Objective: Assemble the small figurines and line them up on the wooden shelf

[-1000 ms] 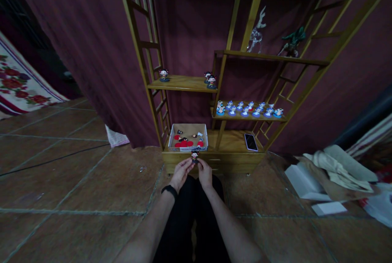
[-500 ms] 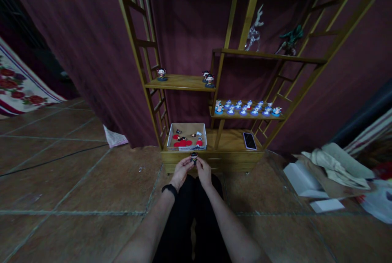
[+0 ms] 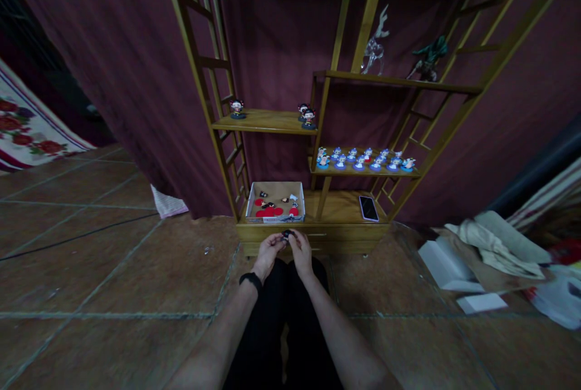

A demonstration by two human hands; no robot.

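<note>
Between my two hands, just in front of the low drawer front, is a small dark figurine (image 3: 286,235). My left hand (image 3: 269,252) grips it from the left, fingers closed round its lower part. My right hand (image 3: 300,251) pinches it from the right and over the top, so part of it is hidden. Beyond my hands a shallow cardboard box (image 3: 251,203) holds red discs and several small dark figurine pieces. On the left shelf (image 3: 270,121) stand three similar black-haired figurines, one (image 3: 236,108) at the left end and two (image 3: 308,118) at the right end.
A phone (image 3: 368,208) lies on the cabinet top. Several blue-and-white figurines (image 3: 359,163) stand on the right shelf. Above them are a clear deer ornament (image 3: 374,51) and a dark green figure (image 3: 430,58). White boxes (image 3: 447,266) and cloth (image 3: 499,247) lie on the floor at right.
The figurine, which faced me upright between my fingers, is now tipped over. My right fingers have shifted up and over it. The view has moved slightly.
</note>
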